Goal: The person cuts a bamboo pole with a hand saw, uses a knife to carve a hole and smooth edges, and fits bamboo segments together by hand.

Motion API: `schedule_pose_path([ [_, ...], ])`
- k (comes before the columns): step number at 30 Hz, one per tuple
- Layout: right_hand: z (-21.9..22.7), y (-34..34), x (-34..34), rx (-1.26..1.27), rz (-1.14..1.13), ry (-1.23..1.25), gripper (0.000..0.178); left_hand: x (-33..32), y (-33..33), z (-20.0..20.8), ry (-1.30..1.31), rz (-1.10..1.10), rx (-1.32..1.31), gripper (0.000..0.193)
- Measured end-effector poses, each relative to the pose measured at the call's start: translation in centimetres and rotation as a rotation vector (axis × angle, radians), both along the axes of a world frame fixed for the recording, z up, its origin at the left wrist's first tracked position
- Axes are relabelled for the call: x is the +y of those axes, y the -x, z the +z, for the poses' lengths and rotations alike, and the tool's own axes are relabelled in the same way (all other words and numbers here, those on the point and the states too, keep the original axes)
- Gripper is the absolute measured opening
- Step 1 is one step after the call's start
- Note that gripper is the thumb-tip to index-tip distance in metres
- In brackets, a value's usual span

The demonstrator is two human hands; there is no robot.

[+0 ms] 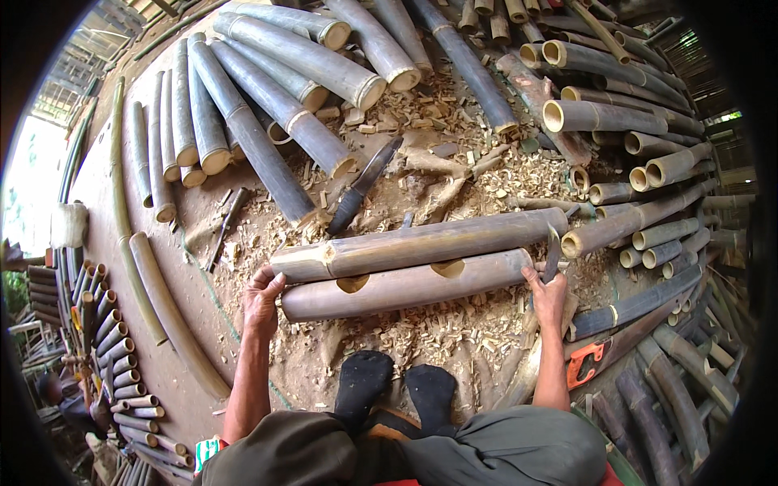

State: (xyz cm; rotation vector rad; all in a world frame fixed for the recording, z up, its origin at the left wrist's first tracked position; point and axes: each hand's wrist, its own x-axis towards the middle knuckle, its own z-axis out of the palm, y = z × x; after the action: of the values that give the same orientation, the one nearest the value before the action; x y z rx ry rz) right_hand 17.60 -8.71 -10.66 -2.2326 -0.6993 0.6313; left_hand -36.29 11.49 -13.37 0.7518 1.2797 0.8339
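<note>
Two thick bamboo tubes lie side by side across the space in front of my feet. The nearer bamboo tube [405,292] has two rounded notches cut in its far side; the farther bamboo tube [421,241] has a node ring near its left end. My left hand [261,293] is closed at their left ends, its thumb against the tubes. My right hand [548,293] is closed at the right end of the nearer tube, thumb and fingers touching it. A dark knife blade [553,253] rises from the right hand; its handle is mostly hidden.
Wood chips [389,330] cover the ground around my socked feet [365,381]. A dark sheathed blade [365,186] lies beyond the tubes. Bamboo poles [300,61] fan out behind, cut tubes [608,116] pile up right, and an orange-handled saw [585,364] lies right. A person [73,397] is at far left.
</note>
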Motion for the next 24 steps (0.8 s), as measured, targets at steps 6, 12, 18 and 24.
schedule_pose_path([
  [6,-0.4,-0.7,0.2,-0.098,0.018,0.081,0.051,-5.1,-3.0,3.3,-0.167,-0.146,0.545,0.096],
  [12,-0.1,0.0,0.3,-0.110,0.032,0.056,0.049,-7.0,-5.0,3.9,-0.194,0.076,0.305,0.100],
  [18,0.6,0.3,0.6,-0.126,0.036,0.083,0.049,-7.0,-5.2,3.8,-0.163,0.166,0.202,0.102],
  [24,0.1,0.1,0.1,-0.116,0.039,0.125,0.051,-6.9,-5.6,4.4,-0.074,0.261,0.111,0.098],
])
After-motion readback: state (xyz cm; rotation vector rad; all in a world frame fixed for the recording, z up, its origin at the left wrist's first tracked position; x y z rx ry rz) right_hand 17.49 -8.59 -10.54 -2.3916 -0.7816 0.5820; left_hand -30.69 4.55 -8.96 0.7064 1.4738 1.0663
